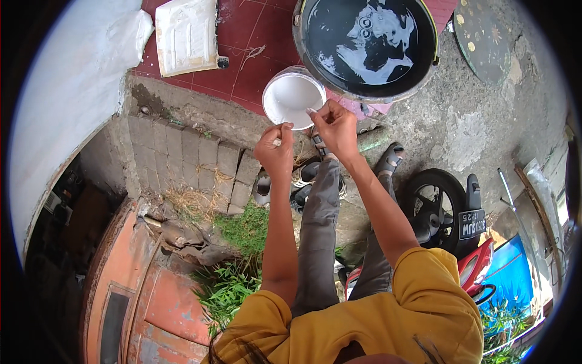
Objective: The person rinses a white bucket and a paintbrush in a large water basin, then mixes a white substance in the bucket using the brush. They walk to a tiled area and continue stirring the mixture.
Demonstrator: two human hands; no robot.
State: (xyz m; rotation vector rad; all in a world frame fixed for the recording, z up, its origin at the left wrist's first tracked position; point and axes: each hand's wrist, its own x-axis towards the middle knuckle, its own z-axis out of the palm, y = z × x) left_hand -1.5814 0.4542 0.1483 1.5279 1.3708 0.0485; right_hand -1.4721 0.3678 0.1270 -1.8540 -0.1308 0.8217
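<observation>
Head view looks straight down over a yellow shirt [388, 315] and grey trousers [318, 236] at two hands raised close together, just in front of a small white tub [293, 97]. The left hand [274, 151] is curled into a loose fist, pinching something small and pale between thumb and fingers (too small to tell what). The right hand [335, 127] is also closed in a pinch, fingertips drawn together at the near rim of the tub, a pale bit showing at the tips. The two hands are near each other but not touching; whether they share one thing between them cannot be told.

The tub stands on the edge of red tiles [242, 42], its white inside facing up, so whatever the fingers hold sits right over or beside its opening. Touching it at the far right is a large black bucket [367, 42] with dark water and white streaks in it.

Sandalled feet [391, 159] rest on rough concrete [473, 127] below. A pale slab [187, 35] lies on the tiles to the left; a motorbike wheel [431, 206] stands to the right; grass [233, 279] grows by worn bricks [188, 151].
</observation>
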